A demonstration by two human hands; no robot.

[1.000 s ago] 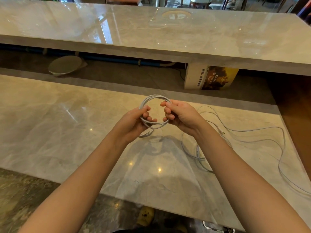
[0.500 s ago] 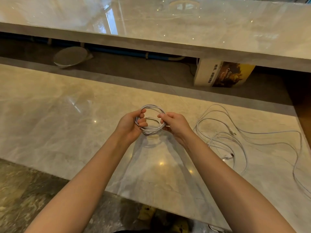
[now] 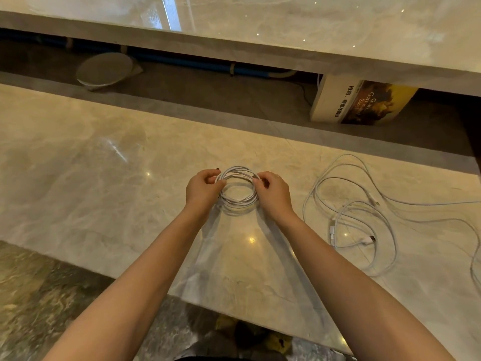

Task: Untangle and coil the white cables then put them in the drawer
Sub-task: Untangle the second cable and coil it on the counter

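A coiled white cable [image 3: 238, 201] forms a round loop of several turns, lying flat just over the marble counter [image 3: 104, 199]. My left hand [image 3: 203, 190] pinches its left side and my right hand [image 3: 272, 192] pinches its right side. To the right, loose white cables [image 3: 364, 220] sprawl tangled on the counter, with their plugs near the middle of the heap. No drawer is in view.
A higher marble ledge [image 3: 286, 35] runs across the top. In the recess under it stand a book [image 3: 361, 102] at the right and a round grey dish [image 3: 104, 70] at the left. The counter's near edge drops to a dark floor.
Both hands have lowered the coil from an upright hold in the air to flat near the counter. The camera has tilted down.
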